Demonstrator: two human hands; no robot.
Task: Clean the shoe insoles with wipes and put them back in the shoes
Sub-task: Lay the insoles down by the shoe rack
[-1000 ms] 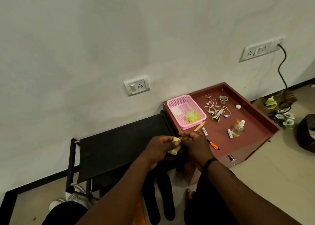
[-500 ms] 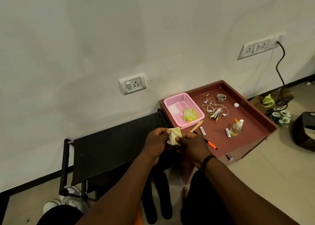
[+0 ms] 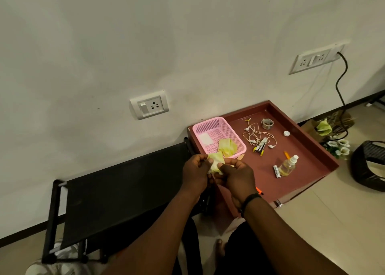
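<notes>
Both hands, left hand and right hand, have spread the wipe wider.

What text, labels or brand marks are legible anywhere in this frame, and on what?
None can be read.
White battery on the maroon tray: a dark line of print along its side, too small and blurred to read.
Clear bottle: no label visible.
Wall sockets: no readable marking.
Yellow wipe held between both hands, pink basket: no print visible.
</notes>
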